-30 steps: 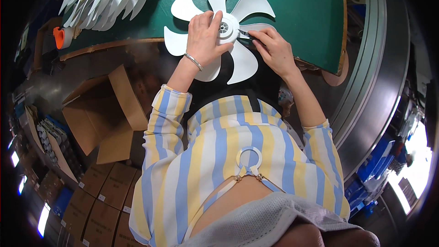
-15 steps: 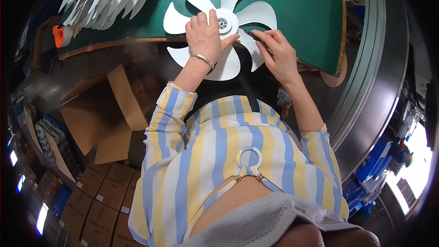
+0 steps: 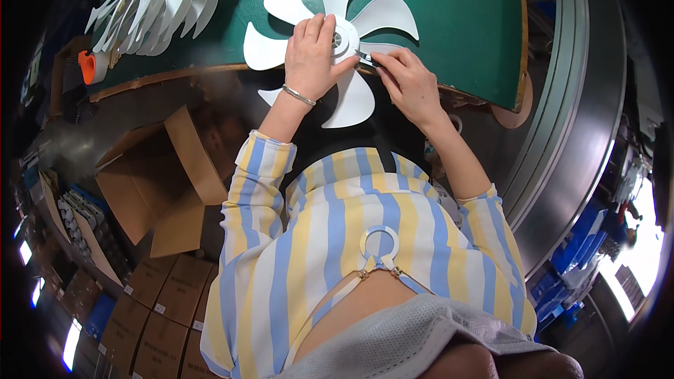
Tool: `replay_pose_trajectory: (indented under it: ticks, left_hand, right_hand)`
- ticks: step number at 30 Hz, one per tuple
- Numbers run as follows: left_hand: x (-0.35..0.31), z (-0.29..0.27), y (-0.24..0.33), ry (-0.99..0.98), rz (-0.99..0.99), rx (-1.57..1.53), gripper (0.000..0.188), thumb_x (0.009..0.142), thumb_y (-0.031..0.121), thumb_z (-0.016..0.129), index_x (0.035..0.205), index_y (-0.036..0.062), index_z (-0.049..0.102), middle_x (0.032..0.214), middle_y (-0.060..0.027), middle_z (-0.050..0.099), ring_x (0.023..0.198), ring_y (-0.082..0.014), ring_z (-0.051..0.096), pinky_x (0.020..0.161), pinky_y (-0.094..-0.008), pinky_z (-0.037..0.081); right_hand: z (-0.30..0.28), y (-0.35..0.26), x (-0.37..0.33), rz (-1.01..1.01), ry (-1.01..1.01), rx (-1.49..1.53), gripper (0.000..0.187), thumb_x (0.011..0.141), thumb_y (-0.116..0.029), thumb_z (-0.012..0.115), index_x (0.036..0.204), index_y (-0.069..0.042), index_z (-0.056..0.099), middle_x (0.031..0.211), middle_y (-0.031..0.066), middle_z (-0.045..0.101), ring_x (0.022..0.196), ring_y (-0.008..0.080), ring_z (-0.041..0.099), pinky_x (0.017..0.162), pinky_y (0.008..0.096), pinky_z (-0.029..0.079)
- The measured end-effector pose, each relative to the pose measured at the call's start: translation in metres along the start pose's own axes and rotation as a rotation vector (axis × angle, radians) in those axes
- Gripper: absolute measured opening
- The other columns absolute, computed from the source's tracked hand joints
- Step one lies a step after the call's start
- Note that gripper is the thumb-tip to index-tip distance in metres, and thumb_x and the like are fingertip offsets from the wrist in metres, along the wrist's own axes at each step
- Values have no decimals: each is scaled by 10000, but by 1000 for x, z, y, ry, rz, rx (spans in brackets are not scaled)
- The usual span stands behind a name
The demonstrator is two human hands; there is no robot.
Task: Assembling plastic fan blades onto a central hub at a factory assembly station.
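A white fan blade wheel (image 3: 347,34) with several broad petals lies at the near edge of the green tabletop, some petals jutting over the edge toward me. My left hand (image 3: 309,56) grips it beside the round hub, fingers laid together over the wheel and thumb reaching across to the right. Between the thumb and fingers of my right hand (image 3: 411,84) is a small dark-handled knife (image 3: 365,57). Its thin tip meets the hub's rim at the root of a right-hand petal, close to my left thumb. My right fingers partly cover that petal and the knife's handle.
More white fan wheels (image 3: 165,3) are piled at the table's far left. Near them sits an orange-and-white roll (image 3: 88,67). An open cardboard box (image 3: 184,228) stands at lower left, above closed cartons (image 3: 163,337). A curved metal rail (image 3: 572,161) runs along the right.
The fan wheel has shifted left and turned slightly counterclockwise. Both hands have moved left with it, and the knife tip is now nearer the hub.
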State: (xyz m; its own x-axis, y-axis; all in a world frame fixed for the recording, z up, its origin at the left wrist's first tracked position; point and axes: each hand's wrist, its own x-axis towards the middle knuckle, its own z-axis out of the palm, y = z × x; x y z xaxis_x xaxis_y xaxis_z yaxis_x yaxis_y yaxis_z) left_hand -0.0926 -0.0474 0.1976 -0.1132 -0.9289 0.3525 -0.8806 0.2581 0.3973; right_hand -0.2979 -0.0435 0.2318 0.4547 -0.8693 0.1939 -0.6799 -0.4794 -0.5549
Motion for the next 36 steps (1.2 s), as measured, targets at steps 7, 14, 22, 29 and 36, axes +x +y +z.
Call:
replay_pose_trajectory:
  ticks: [7,14,22,29,36]
  left_hand:
    - [0,-1,2,45,4,50,857,565,489,821,1218,27,515,1130,-89,553,1022,-273,503,785,-370,433]
    - [0,-1,9,10,-49,76,826,610,536,793,1200,16,541,1120,-104,560,1032,-270,499,823,-377,434]
    - [1,3,9,-3,-77,79,823,636,570,771,1188,0,554,1130,-123,559,1050,-287,494,879,-392,440]
    - [0,4,14,12,-113,97,801,638,581,767,1162,12,559,1104,-128,557,1036,-295,499,858,-393,443]
    - [-2,11,15,137,-90,145,786,584,553,791,1109,20,550,1005,-95,546,942,-262,498,744,-363,427]
  right_hand:
    - [3,-1,2,14,-29,-18,220,876,-123,619,1091,-116,661,914,47,592,795,229,616,674,330,505]
    - [2,-4,-1,39,-39,-49,218,877,-133,621,1091,-119,659,910,45,591,800,231,618,673,337,505]
    - [2,-5,0,44,-23,-75,206,884,-144,616,1083,-114,659,898,48,584,817,228,615,670,338,504]
    - [2,-9,1,54,-16,-131,217,872,-131,618,1086,-119,652,906,45,579,830,223,613,668,337,506]
    - [1,-12,0,72,4,-178,225,870,-136,617,1093,-126,651,917,45,580,841,221,616,666,338,505]
